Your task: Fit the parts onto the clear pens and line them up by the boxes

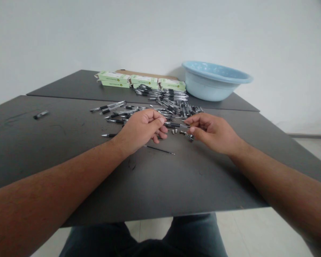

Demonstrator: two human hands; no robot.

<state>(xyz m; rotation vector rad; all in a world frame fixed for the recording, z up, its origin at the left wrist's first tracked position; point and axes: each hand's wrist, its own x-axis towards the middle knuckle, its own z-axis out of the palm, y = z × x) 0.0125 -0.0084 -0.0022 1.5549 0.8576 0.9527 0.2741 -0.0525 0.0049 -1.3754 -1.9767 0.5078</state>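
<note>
Black-gripped pen point(174, 125) spans half-curled, pinching left hand point(143, 126) and right hand point(214, 131).

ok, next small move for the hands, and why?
I'd probably close the grip of the right hand on the near end of the pen: that end lies at its thumb and forefinger, contact unclear, while the left hand appears to pinch the other end.
</note>
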